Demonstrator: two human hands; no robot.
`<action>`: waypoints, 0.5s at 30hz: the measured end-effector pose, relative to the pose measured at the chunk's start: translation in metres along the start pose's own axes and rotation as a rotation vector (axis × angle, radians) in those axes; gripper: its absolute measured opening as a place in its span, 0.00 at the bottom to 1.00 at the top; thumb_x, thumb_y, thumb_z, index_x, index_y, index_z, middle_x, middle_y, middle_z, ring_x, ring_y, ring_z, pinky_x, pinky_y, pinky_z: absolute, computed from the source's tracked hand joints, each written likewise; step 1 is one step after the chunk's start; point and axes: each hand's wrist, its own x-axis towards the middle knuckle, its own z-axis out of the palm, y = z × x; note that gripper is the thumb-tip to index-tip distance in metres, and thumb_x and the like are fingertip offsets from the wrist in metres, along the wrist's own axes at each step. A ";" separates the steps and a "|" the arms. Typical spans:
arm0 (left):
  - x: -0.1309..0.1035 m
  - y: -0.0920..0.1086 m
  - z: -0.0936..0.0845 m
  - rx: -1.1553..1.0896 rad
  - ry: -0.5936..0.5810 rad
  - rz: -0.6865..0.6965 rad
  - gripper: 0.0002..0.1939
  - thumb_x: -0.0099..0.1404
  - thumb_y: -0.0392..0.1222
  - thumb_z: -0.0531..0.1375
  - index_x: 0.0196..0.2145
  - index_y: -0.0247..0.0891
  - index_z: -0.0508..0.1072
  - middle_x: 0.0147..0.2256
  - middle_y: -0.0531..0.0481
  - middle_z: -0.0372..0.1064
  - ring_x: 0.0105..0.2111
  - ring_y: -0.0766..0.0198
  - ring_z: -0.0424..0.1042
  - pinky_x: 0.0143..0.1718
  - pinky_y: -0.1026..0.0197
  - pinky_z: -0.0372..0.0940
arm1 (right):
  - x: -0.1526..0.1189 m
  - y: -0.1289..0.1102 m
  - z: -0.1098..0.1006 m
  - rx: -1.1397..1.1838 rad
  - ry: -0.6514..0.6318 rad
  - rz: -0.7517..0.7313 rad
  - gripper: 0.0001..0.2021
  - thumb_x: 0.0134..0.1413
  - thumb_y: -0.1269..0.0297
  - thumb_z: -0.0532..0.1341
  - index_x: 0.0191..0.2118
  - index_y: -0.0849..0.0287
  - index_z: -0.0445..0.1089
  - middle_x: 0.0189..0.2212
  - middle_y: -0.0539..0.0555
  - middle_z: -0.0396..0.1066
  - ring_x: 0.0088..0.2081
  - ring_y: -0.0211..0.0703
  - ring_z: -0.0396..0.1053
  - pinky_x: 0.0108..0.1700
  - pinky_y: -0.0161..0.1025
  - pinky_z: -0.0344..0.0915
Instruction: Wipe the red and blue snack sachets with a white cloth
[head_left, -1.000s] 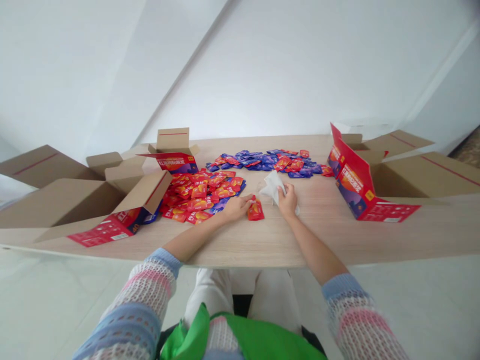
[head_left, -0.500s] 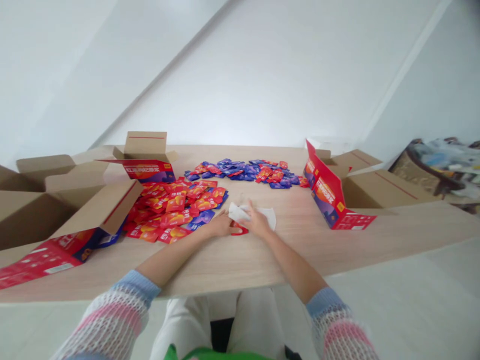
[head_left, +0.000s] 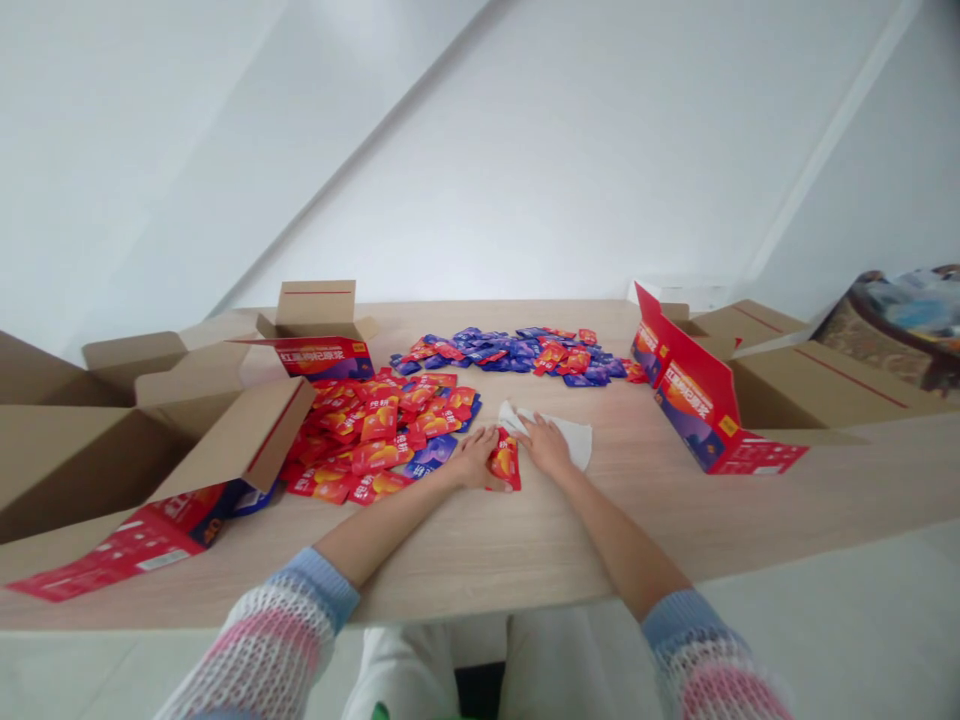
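Observation:
A red packet (head_left: 505,462) lies flat on the wooden table in front of me. My left hand (head_left: 477,460) is closed on its left edge. My right hand (head_left: 545,443) rests on a white cloth (head_left: 577,440) just right of the packet, fingers spread over its left part. Left of my hands is a heap of red packets (head_left: 379,418) with some blue ones at its edge. Farther back, a long pile of mixed blue and red packets (head_left: 495,350) stretches across the table.
Open red cartons (head_left: 165,530) stand at the left, with a smaller-looking one (head_left: 322,358) behind. More open cartons (head_left: 694,405) stand at the right. A patterned chair (head_left: 862,335) holding plastic bags is beyond the table's right end.
The view has shifted slightly, moving everything rightward. More of the red packet shows between my hands, and my right hand and the cloth have moved off it to the right.

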 end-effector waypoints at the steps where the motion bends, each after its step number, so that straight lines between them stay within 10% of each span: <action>1: 0.000 -0.002 0.003 -0.019 0.042 0.006 0.64 0.42 0.70 0.63 0.67 0.40 0.40 0.67 0.42 0.32 0.66 0.47 0.32 0.64 0.46 0.37 | 0.001 0.006 -0.002 0.004 0.012 0.024 0.25 0.64 0.51 0.49 0.61 0.57 0.60 0.59 0.60 0.60 0.62 0.53 0.53 0.62 0.49 0.47; 8: 0.007 -0.006 0.009 -0.028 0.112 0.020 0.64 0.38 0.73 0.63 0.66 0.38 0.48 0.66 0.42 0.40 0.66 0.46 0.38 0.64 0.50 0.41 | -0.010 0.036 -0.017 0.435 0.187 0.024 0.23 0.62 0.49 0.49 0.52 0.60 0.67 0.44 0.57 0.74 0.44 0.50 0.70 0.46 0.41 0.64; 15: 0.009 -0.013 0.021 -0.061 0.219 0.099 0.59 0.40 0.69 0.65 0.65 0.41 0.52 0.65 0.42 0.45 0.65 0.43 0.42 0.64 0.47 0.42 | -0.028 -0.006 -0.028 0.670 0.137 -0.195 0.22 0.60 0.49 0.52 0.50 0.59 0.69 0.42 0.55 0.74 0.43 0.48 0.70 0.44 0.38 0.64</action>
